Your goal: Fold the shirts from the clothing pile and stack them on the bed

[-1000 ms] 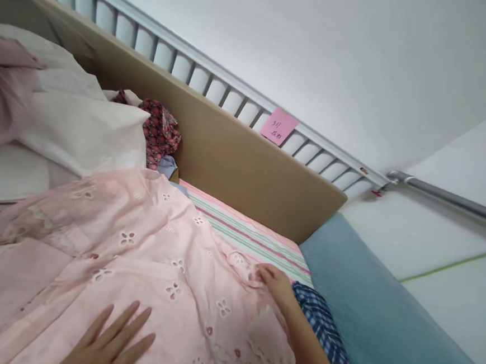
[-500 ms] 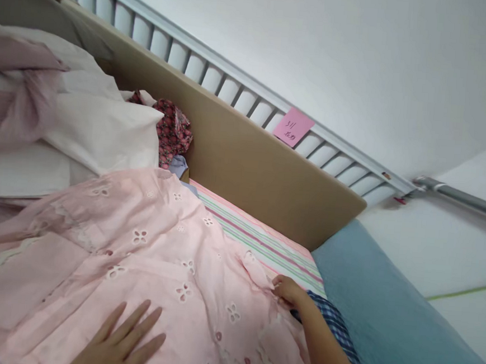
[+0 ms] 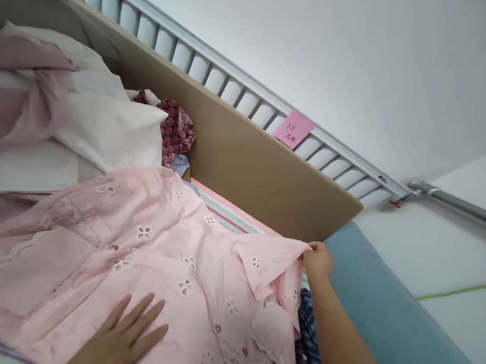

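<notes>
A pale pink shirt (image 3: 163, 277) with cut-out flower embroidery, buttons and scalloped trim lies spread before me. My left hand (image 3: 127, 335) rests flat on it near the bottom of the view, fingers spread. On the right, my right hand (image 3: 318, 261) pinches the edge of the shirt's sleeve (image 3: 273, 257) and holds it stretched out toward the panel's corner. Part of that sleeve is folded over. Beside my right forearm, a dark blue checked cloth (image 3: 310, 344) shows from under the shirt.
White and dusty-pink clothes (image 3: 91, 125) are heaped at left, with a red patterned cloth (image 3: 177, 132) behind them. A striped sheet (image 3: 232, 217) lies beneath. A brown board (image 3: 244, 165) and white railing (image 3: 229, 88) with a pink note (image 3: 294, 130) run behind; a blue panel (image 3: 385, 305) borders the right.
My right hand has moved up and away, drawing the sleeve outward so it spreads over the striped sheet. My left hand stays flat on the shirt. The view has shifted slightly.
</notes>
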A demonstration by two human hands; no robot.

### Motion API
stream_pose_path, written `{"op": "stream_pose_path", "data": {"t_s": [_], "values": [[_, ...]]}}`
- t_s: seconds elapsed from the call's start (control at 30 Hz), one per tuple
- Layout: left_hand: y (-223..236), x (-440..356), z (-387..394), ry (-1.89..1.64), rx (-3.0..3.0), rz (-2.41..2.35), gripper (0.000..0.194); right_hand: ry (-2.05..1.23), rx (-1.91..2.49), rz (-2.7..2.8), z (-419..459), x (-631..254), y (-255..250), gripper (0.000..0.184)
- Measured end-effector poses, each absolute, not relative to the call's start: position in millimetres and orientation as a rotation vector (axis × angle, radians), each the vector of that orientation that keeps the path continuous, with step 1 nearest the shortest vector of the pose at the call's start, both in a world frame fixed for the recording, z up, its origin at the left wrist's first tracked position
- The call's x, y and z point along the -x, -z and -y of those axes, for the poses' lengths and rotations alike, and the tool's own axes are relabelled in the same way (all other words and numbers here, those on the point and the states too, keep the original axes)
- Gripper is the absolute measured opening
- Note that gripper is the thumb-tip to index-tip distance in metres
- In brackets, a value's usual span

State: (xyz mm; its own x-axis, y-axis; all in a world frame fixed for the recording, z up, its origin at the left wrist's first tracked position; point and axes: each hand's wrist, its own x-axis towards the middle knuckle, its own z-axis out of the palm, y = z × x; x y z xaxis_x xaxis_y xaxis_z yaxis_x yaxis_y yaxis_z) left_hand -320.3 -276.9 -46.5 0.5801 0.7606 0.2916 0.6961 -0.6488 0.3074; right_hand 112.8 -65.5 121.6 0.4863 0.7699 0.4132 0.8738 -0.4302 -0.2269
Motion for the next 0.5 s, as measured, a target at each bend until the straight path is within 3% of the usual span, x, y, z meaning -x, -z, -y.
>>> {"op": "stream_pose_path", "data": {"t_s": [0.17, 0.3, 0.43, 0.5], "values": [[53.5, 319.9, 278.1, -0.573, -2.525, -1.203, 0.067, 0.445, 2.169, 1.258, 78.1, -88.3, -155.0, 0.039], [49.4, 319.7, 278.7, -0.56, -2.452, -1.207, 0.065, 0.469, 1.73, 1.423, 134.6, -63.5, -177.1, 0.036], [40.0, 320.1, 280.6, -0.519, -2.393, -1.215, 0.062, 0.482, 1.577, 1.842, 247.1, -39.4, -143.9, 0.027], [37.6, 319.8, 282.1, -0.511, -2.381, -1.221, 0.063, 0.185, 1.707, 2.138, 303.6, -33.1, -106.0, 0.021]]}}
